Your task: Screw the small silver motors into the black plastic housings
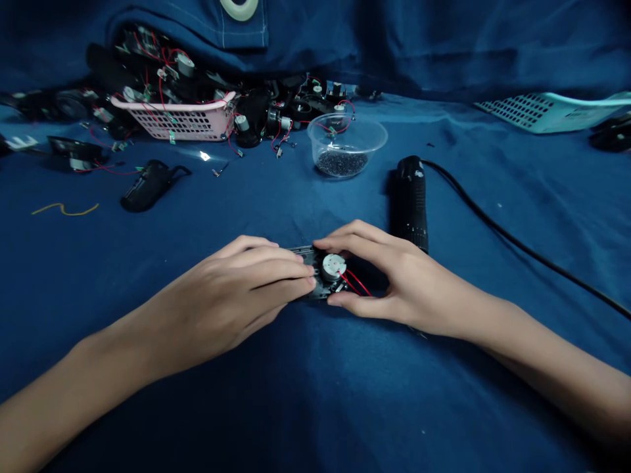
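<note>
A dark flat part [319, 289] lies on the blue cloth, with a round white motor [334, 266] and red wires on its right half. My left hand [246, 282] covers the left half of the part, its fingers pressed together over it. From the right, my right hand [394, 276] grips the part between the thumb at the near edge and the fingers at the far edge. The palm side of my left hand is hidden. Just behind my right hand stands a black cylindrical tool [412, 200] with a cable.
A clear bowl [348, 135] of small dark pieces sits behind the hands. A pink basket [182, 121] overflows with black parts and red wires at the back left. A black shell [149, 187] lies at left, a teal basket [557, 113] at the back right.
</note>
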